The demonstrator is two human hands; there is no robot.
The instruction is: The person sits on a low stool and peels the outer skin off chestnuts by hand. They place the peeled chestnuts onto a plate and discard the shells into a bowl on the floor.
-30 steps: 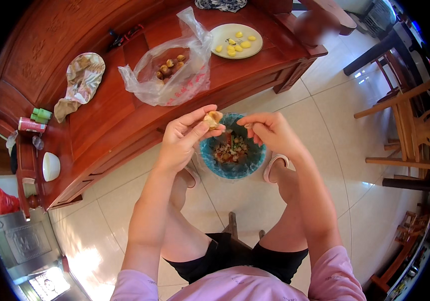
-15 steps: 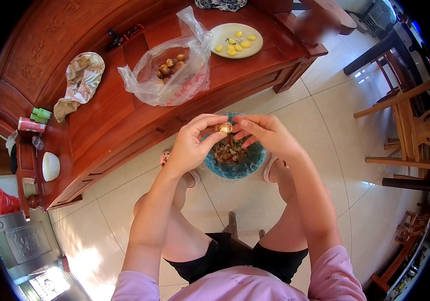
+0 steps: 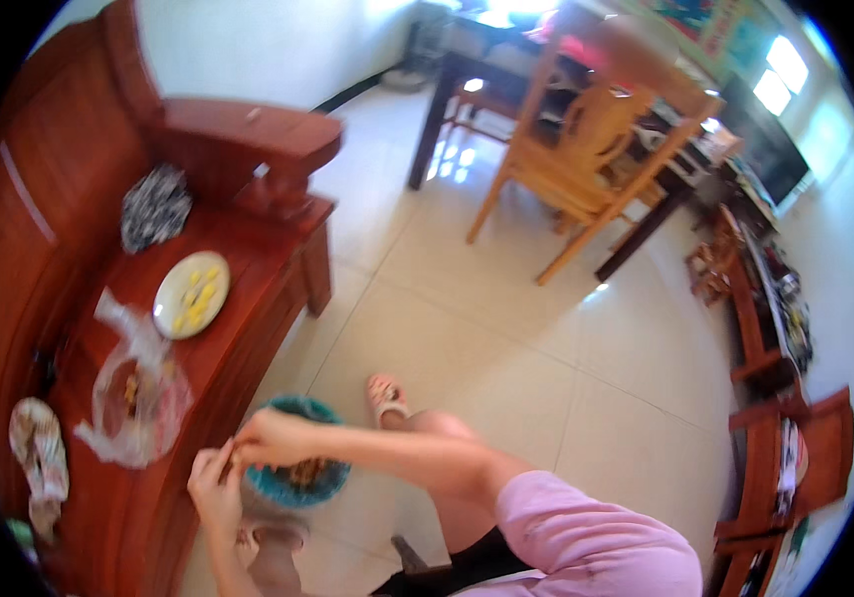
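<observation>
Two hands meet at the left side of a teal basin [image 3: 268,489]: my left hand [image 3: 216,488] pinches a small blurred piece [image 3: 236,460]; I cannot tell whether my right hand [image 3: 278,438] grips it too. The basin, on the floor [image 3: 467,358], seems placed to catch scraps. On the bench [image 3: 258,298], a bag [image 3: 166,408] and plate [image 3: 170,300] keep brown pieces [image 3: 131,388] and yellow pieces [image 3: 195,299] apart.

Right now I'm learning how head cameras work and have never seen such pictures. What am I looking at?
There is no machine, just a person's bare left hand and right hand. The view comes from a wide camera worn on the head, so straight edges bend. On the red wooden bench lie a plate with yellow pieces, a clear plastic bag with brown pieces and other things. The hands meet close by a blue-green bin; what their fingertips hold is too blurred to tell.
</observation>
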